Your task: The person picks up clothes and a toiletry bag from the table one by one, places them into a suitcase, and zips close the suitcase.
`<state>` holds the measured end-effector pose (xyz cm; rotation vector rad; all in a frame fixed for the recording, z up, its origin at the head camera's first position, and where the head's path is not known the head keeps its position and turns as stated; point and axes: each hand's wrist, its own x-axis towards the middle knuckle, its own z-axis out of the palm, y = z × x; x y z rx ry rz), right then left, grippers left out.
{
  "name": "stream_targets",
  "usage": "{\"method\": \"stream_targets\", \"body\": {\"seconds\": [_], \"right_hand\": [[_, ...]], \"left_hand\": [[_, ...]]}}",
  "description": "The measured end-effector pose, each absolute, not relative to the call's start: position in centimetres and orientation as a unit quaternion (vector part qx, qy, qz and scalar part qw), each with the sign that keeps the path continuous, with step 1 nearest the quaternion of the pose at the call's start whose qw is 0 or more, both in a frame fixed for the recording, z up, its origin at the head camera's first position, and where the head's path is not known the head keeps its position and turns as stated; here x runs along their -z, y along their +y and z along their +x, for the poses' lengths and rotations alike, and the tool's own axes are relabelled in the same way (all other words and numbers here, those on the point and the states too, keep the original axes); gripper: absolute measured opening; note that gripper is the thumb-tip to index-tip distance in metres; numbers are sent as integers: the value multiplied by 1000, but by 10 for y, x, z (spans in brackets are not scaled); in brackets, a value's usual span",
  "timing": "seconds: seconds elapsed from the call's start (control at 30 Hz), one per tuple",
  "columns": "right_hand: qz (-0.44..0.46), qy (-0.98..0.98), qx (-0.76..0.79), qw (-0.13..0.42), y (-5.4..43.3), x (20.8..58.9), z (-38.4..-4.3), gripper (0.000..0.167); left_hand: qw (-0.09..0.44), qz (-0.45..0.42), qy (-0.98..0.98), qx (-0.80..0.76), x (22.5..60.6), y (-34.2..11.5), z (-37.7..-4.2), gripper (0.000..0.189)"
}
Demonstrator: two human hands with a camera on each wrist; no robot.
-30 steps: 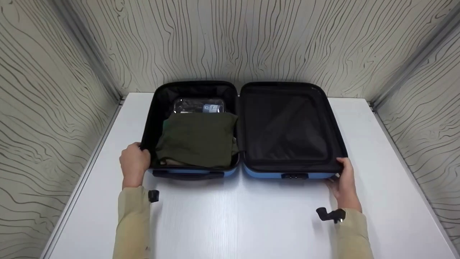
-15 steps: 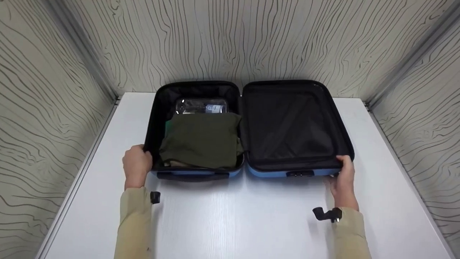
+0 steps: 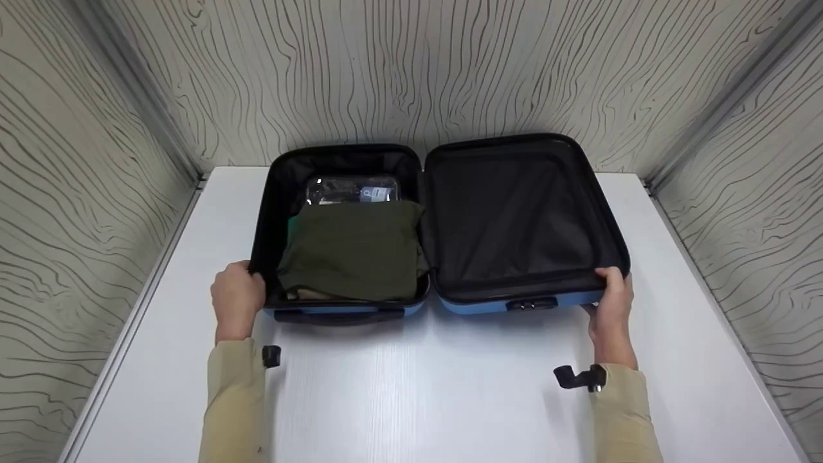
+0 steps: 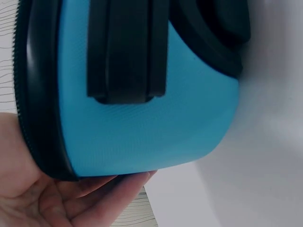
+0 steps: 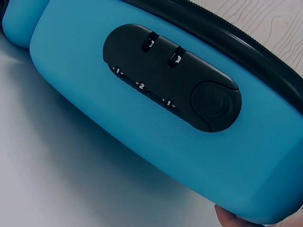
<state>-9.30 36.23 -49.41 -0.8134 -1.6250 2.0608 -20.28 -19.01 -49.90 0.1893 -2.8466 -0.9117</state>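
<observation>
- Tan cloth sleeves (image 3: 235,405), softly creased, in front of the suitcase (image 3: 443,225); a small black fitting (image 3: 582,378) sits at each cuff.
- White surface (image 3: 411,399), smooth with a faint grain, under the suitcase and out past its sides.
- Left hand (image 3: 238,297) grips the suitcase's left side by its near corner, fingers against the outer wall.
- Right hand (image 3: 613,315) grips the suitcase's near right corner, thumb over the rim, fingers underneath.
- Black handle (image 3: 337,317), a long bar on the suitcase's near left face.
- Black lock (image 3: 532,303), a rounded oblong with number dials, on the suitcase's near right face.
- The suitcase lies spread open on the surface: blue, finely textured shell, rounded corners, black rim edged with zip teeth. Its right half (image 3: 508,218) tilts, the outer side raised, with dark, lightly wrinkled lining. Its left half (image 3: 273,225) is a deep, dark-lined well.
- Olive cloth (image 3: 353,251), folded into a rough square, inside the suitcase's left half; a green edge (image 3: 293,228) shows beside it.
- Clear, shiny pouch (image 3: 334,188) with a pale blue label (image 3: 376,193), at the suitcase's far left, behind the cloth.
- Pale wall (image 3: 360,77) with dark wood-grain lines, behind the suitcase.
</observation>
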Motion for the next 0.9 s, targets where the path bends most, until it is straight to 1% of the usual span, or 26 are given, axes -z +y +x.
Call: {"method": "stream_targets", "body": {"seconds": [0.13, 0.27, 0.37, 0.53, 0.73, 0.9], "right_hand": [[-292, -605, -711, 207, 360, 484, -94, 65], [-292, -619, -693, 226, 359, 474, -94, 49], [-283, -627, -683, 246, 357, 468, -93, 42], [-252, -629, -677, 288, 353, 459, -93, 43], [-200, -614, -680, 346, 346, 445, -96, 39], [-172, -614, -660, 397, 340, 432, -98, 42]], "left_hand": [[83, 64, -948, 302, 499, -191, -202, 31], [82, 61, -947, 305, 500, -192, -201, 31], [84, 61, -947, 306, 501, -191, -202, 31], [80, 62, -948, 301, 501, -190, -202, 31], [91, 63, -948, 299, 502, -190, -203, 31], [88, 68, -946, 305, 503, -189, -201, 32]]}}
